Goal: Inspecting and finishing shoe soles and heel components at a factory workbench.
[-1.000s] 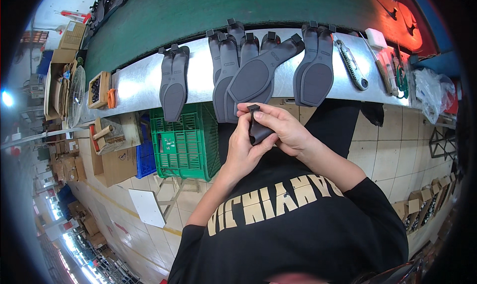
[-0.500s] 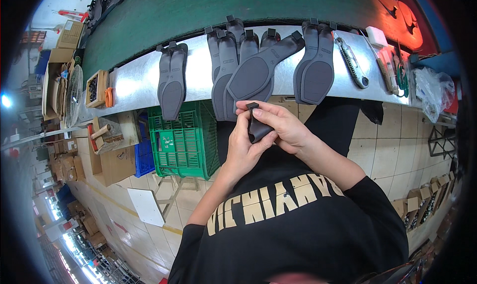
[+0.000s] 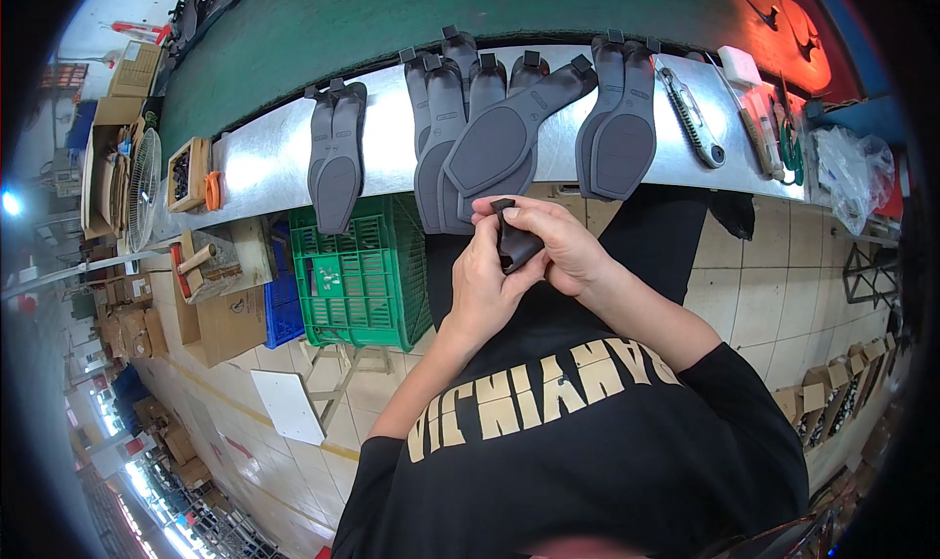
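Note:
Just in front of my body, both hands are closed around a small black shoe heel. My left hand wraps its near left side, with the thumb along the bottom. My right hand grips it from the right, fingers reaching over the top end. The fingers partly cover the heel. Beyond my hands, dark grey heeled shoe soles lie on a metal ledge: a pair of soles at left, an overlapping cluster of soles in the middle, and another pair of soles at right.
Behind the ledge runs a green surface. A utility knife, green-handled scissors and a clear plastic bag lie at right. At left are a wooden box and an orange ring; a green crate stands below the ledge.
The heel has been tilted and turned slightly in my fingers, showing more of its curved, darker side. Both hands stay in nearly the same place.

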Demonstrator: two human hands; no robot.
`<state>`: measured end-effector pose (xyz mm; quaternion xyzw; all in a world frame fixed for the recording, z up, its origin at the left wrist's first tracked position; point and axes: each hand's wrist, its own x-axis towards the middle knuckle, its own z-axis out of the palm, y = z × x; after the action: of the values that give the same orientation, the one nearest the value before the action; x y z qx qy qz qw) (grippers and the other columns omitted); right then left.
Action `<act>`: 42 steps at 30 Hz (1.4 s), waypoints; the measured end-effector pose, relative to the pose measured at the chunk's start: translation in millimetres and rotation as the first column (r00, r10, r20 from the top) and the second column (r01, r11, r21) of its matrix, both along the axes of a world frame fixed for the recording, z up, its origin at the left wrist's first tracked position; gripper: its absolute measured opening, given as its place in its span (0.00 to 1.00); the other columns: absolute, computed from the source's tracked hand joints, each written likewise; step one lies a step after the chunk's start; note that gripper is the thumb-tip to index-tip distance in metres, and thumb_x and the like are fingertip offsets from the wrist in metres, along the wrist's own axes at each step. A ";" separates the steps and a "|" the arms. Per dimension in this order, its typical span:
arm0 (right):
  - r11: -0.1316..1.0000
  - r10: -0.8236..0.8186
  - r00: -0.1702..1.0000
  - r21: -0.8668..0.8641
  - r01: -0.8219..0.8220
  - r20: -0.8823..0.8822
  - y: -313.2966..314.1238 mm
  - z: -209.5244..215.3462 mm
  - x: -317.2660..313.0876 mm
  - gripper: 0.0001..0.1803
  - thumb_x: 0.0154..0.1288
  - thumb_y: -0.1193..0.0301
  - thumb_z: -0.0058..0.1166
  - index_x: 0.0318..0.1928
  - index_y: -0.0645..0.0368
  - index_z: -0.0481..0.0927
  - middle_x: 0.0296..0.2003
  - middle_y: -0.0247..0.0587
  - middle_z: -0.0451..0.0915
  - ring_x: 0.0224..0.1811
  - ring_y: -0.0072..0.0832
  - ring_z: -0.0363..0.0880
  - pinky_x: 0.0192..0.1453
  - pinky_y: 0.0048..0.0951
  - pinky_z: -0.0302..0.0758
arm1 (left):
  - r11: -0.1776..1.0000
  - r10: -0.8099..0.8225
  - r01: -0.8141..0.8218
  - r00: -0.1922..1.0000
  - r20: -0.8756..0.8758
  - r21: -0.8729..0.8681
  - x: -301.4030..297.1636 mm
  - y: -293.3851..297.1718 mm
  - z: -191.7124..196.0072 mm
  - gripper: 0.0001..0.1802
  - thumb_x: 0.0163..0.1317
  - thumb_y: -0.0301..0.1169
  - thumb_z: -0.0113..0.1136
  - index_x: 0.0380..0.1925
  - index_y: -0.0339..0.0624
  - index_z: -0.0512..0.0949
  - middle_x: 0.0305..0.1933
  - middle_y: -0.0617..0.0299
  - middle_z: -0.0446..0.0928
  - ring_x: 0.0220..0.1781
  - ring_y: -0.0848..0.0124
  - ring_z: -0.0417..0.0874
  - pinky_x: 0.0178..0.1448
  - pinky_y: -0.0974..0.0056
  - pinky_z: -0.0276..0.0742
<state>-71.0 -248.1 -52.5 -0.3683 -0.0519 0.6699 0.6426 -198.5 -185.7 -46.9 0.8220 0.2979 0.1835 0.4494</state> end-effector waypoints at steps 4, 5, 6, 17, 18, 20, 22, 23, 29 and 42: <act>1.000 0.014 0.999 0.011 -0.015 0.030 -0.8 -3.0 -0.8 0.19 0.73 0.69 0.50 0.60 0.63 0.77 0.51 0.41 0.80 0.53 0.25 0.80 0.60 0.28 0.76 | 1.000 -0.005 0.005 1.000 0.000 -0.016 -1.8 0.9 -1.9 0.26 0.56 0.34 0.71 0.50 0.35 0.70 0.40 0.48 0.79 0.41 0.55 0.85 0.44 0.59 0.79; 1.000 0.014 0.999 0.010 -0.014 0.029 -1.0 -3.7 -0.8 0.19 0.73 0.69 0.50 0.60 0.63 0.77 0.51 0.41 0.80 0.53 0.25 0.80 0.60 0.28 0.76 | 1.000 -0.007 0.007 1.000 0.002 -0.010 -1.5 1.3 -1.9 0.28 0.56 0.37 0.72 0.50 0.35 0.70 0.40 0.47 0.80 0.41 0.51 0.85 0.43 0.56 0.79; 1.000 0.019 1.000 0.013 -0.019 0.022 -1.3 -4.3 -0.5 0.19 0.74 0.68 0.50 0.60 0.63 0.77 0.51 0.41 0.80 0.53 0.25 0.80 0.60 0.28 0.76 | 1.000 -0.008 0.008 1.000 0.005 -0.004 -1.3 1.5 -2.0 0.31 0.55 0.40 0.73 0.50 0.34 0.69 0.40 0.45 0.80 0.41 0.47 0.85 0.42 0.54 0.80; 1.000 0.023 1.000 0.005 -0.023 0.008 -1.6 -1.8 0.1 0.19 0.75 0.66 0.50 0.60 0.62 0.77 0.52 0.40 0.80 0.53 0.25 0.80 0.60 0.28 0.76 | 1.000 -0.007 0.007 1.000 -0.014 0.021 0.8 1.2 -1.1 0.32 0.54 0.40 0.73 0.50 0.34 0.69 0.41 0.44 0.80 0.41 0.47 0.85 0.41 0.53 0.80; 1.000 0.006 1.000 0.008 -0.006 0.008 -1.9 -2.6 -0.6 0.18 0.74 0.67 0.50 0.59 0.62 0.78 0.51 0.41 0.80 0.53 0.25 0.80 0.60 0.28 0.76 | 0.999 -0.009 0.009 1.000 -0.002 0.035 1.2 1.1 -0.9 0.32 0.54 0.41 0.73 0.50 0.34 0.69 0.41 0.44 0.80 0.41 0.47 0.85 0.41 0.53 0.80; 1.000 -0.012 1.000 0.011 0.011 0.009 -2.6 -4.5 -2.5 0.17 0.74 0.67 0.50 0.58 0.63 0.78 0.51 0.41 0.80 0.53 0.25 0.80 0.60 0.28 0.76 | 0.998 -0.011 0.011 1.000 -0.007 0.068 1.0 -0.8 -0.7 0.31 0.54 0.40 0.73 0.50 0.34 0.69 0.40 0.43 0.80 0.41 0.46 0.85 0.41 0.53 0.80; 0.999 -0.045 0.999 -0.001 0.045 -0.002 -3.1 -6.0 -5.3 0.16 0.74 0.68 0.51 0.55 0.63 0.79 0.51 0.40 0.81 0.53 0.25 0.80 0.60 0.28 0.76 | 0.995 -0.014 0.015 1.000 -0.011 0.099 -0.3 -2.0 0.4 0.31 0.53 0.40 0.73 0.51 0.35 0.69 0.40 0.42 0.80 0.41 0.46 0.84 0.41 0.53 0.80; 0.999 -0.043 0.999 0.000 0.043 -0.002 -2.8 -5.9 -5.0 0.16 0.74 0.68 0.51 0.55 0.63 0.79 0.51 0.40 0.81 0.53 0.25 0.80 0.60 0.28 0.76 | 0.997 -0.007 0.007 1.000 0.009 0.076 -1.8 -1.8 1.6 0.30 0.54 0.39 0.73 0.50 0.34 0.70 0.39 0.45 0.80 0.40 0.50 0.85 0.41 0.56 0.80; 0.977 0.179 0.983 0.108 -0.183 0.046 -8.1 -3.8 6.9 0.24 0.74 0.67 0.50 0.67 0.62 0.70 0.56 0.40 0.77 0.56 0.25 0.78 0.61 0.29 0.76 | 0.876 0.044 0.007 0.994 0.095 -0.483 -17.3 17.1 13.2 0.23 0.59 0.37 0.69 0.50 0.35 0.75 0.40 0.65 0.79 0.40 0.80 0.77 0.42 0.70 0.75; 0.975 -0.211 0.323 0.174 0.139 0.923 -31.2 30.8 68.8 0.16 0.73 0.77 0.48 0.58 0.61 0.79 0.43 0.37 0.81 0.43 0.18 0.78 0.44 0.21 0.75 | 0.706 0.090 0.075 0.977 0.194 -0.705 -18.9 27.5 19.0 0.44 0.57 0.50 0.66 0.66 0.31 0.65 0.33 0.56 0.80 0.36 0.72 0.81 0.43 0.71 0.76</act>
<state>-2.2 -279.3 -21.7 -0.6678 -0.3909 0.2630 0.5763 -217.4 -158.2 -27.9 0.5605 0.2988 0.1443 0.7588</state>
